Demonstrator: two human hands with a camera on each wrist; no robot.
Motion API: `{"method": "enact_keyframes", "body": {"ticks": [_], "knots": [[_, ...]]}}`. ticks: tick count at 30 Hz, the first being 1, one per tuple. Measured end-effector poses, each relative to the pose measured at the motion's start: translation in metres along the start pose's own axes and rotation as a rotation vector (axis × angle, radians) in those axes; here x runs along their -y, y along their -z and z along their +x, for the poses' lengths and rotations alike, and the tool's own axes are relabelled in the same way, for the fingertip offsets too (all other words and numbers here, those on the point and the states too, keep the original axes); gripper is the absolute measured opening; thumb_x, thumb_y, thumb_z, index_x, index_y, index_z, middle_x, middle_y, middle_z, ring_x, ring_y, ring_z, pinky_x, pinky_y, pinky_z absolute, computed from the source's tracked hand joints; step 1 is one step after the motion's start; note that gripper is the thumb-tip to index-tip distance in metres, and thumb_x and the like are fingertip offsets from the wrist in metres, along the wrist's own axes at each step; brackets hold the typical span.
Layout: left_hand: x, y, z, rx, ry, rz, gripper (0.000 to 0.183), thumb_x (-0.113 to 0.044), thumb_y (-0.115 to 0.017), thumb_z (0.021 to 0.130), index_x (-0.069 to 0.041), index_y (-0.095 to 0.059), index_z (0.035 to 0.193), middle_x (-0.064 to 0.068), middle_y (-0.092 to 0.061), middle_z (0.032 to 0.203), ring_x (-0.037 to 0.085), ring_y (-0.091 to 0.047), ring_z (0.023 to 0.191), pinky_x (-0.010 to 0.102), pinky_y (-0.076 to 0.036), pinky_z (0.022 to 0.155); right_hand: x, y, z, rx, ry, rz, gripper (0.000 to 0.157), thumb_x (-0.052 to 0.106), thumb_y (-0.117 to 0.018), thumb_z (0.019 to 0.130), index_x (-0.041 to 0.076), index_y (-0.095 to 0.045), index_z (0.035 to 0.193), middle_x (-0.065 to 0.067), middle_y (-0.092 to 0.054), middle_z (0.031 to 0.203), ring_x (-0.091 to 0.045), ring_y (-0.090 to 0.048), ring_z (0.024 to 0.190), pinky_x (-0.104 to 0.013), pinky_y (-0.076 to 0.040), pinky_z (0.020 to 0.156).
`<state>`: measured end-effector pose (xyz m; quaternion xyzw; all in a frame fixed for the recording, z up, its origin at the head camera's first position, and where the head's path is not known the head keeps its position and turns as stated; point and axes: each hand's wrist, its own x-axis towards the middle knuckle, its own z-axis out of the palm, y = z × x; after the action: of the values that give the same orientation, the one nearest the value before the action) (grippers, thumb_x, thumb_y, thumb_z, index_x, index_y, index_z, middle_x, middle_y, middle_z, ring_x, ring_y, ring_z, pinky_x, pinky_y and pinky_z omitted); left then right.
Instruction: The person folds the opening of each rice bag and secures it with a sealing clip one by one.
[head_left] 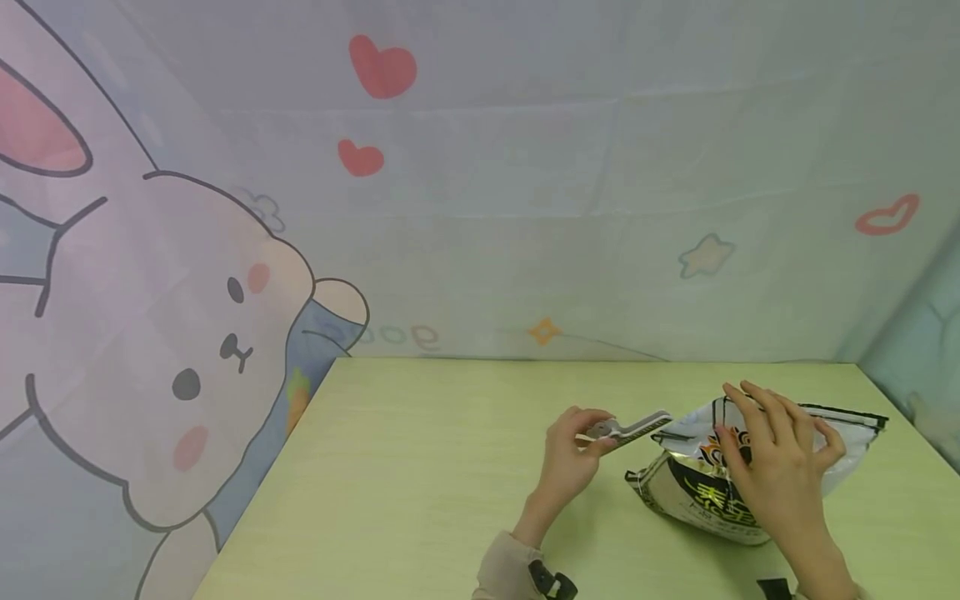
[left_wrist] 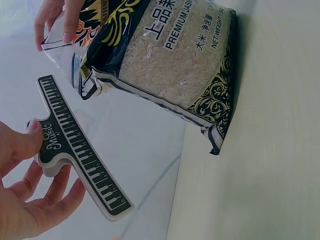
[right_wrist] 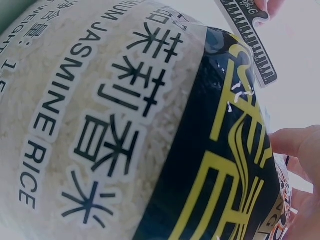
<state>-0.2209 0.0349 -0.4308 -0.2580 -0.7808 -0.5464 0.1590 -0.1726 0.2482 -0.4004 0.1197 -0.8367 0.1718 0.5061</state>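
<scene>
A bag of jasmine rice [head_left: 708, 500] stands on the right part of the table, its upper part folded over. In my left hand [head_left: 572, 454] is a piano-patterned clip [left_wrist: 82, 145], pinched by its handles between thumb and fingers. The clip's long bar lies just left of the bag's folded top, and in the left wrist view a gap shows between them. My right hand [head_left: 783, 462] holds the folded top of the bag, thumb on the near side and fingers over the upper edge. The right wrist view shows the rice bag [right_wrist: 115, 110] close up, with the clip beyond it.
The light green table [head_left: 390, 467] stretches to the left of the bag. Behind it hangs a backdrop cloth [head_left: 495, 233] with hearts and a large cartoon rabbit [head_left: 172, 333].
</scene>
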Motion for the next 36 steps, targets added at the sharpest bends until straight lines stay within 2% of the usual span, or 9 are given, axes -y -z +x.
{"method": "enact_keyframes", "body": {"ticks": [4, 7, 11, 15, 20, 31, 36], "knots": [[-0.014, 0.005, -0.001, 0.006, 0.022, -0.012, 0.022, -0.003, -0.067, 0.074, -0.001, -0.065, 0.095, 0.015, -0.058, 0.08, 0.023, -0.061, 0.075, 0.015, -0.051, 0.063, 0.0, 0.0, 0.0, -0.002, 0.001, -0.004, 0.05, 0.046, -0.036, 0.093, 0.006, -0.056, 0.116, -0.02, -0.052, 0.115, -0.04, -0.038, 0.103, -0.062, -0.01, 0.086], [-0.01, 0.003, -0.001, 0.006, 0.026, -0.009, 0.021, -0.005, -0.068, 0.074, -0.004, -0.066, 0.095, 0.012, -0.057, 0.079, 0.019, -0.061, 0.074, 0.015, -0.051, 0.063, 0.0, 0.0, 0.0, -0.002, 0.002, -0.006, 0.05, 0.045, -0.036, 0.093, 0.006, -0.056, 0.116, -0.02, -0.052, 0.115, -0.04, -0.038, 0.103, -0.062, -0.011, 0.085], [0.005, -0.004, 0.0, -0.002, 0.019, -0.02, 0.022, -0.008, -0.069, 0.074, -0.006, -0.067, 0.095, 0.011, -0.058, 0.079, 0.018, -0.063, 0.073, 0.014, -0.05, 0.063, -0.001, 0.0, -0.001, -0.004, 0.004, -0.007, 0.05, 0.046, -0.036, 0.093, 0.006, -0.056, 0.117, -0.02, -0.052, 0.115, -0.04, -0.038, 0.103, -0.061, -0.011, 0.085], [-0.009, 0.001, 0.0, 0.002, 0.023, -0.048, 0.02, -0.002, -0.068, 0.073, 0.0, -0.066, 0.093, 0.016, -0.058, 0.078, 0.024, -0.064, 0.072, 0.015, -0.051, 0.062, 0.0, 0.0, -0.001, -0.003, 0.006, -0.01, 0.05, 0.046, -0.036, 0.093, 0.006, -0.056, 0.116, -0.02, -0.052, 0.115, -0.04, -0.038, 0.103, -0.061, -0.011, 0.085], [-0.023, 0.007, 0.0, 0.015, 0.032, -0.072, 0.019, 0.002, -0.067, 0.074, 0.002, -0.066, 0.092, 0.018, -0.057, 0.077, 0.025, -0.064, 0.072, 0.015, -0.051, 0.063, 0.0, 0.0, -0.001, -0.003, 0.008, -0.015, 0.05, 0.045, -0.036, 0.093, 0.006, -0.056, 0.116, -0.02, -0.052, 0.115, -0.04, -0.038, 0.103, -0.061, -0.011, 0.085], [-0.023, 0.003, 0.001, 0.012, 0.036, -0.105, 0.017, 0.002, -0.066, 0.074, 0.003, -0.067, 0.09, 0.018, -0.056, 0.075, 0.027, -0.063, 0.07, 0.016, -0.05, 0.061, -0.001, 0.0, -0.002, -0.006, 0.004, -0.01, 0.049, 0.045, -0.037, 0.093, 0.007, -0.056, 0.117, -0.02, -0.053, 0.115, -0.039, -0.038, 0.103, -0.062, -0.011, 0.085], [-0.021, 0.002, 0.001, -0.018, 0.046, -0.104, 0.017, 0.0, -0.067, 0.073, 0.003, -0.067, 0.089, 0.018, -0.056, 0.073, 0.028, -0.062, 0.069, 0.013, -0.048, 0.06, -0.001, 0.0, -0.001, -0.003, 0.005, -0.015, 0.048, 0.045, -0.037, 0.093, 0.008, -0.055, 0.118, -0.019, -0.052, 0.116, -0.039, -0.038, 0.104, -0.061, -0.011, 0.086]]}}
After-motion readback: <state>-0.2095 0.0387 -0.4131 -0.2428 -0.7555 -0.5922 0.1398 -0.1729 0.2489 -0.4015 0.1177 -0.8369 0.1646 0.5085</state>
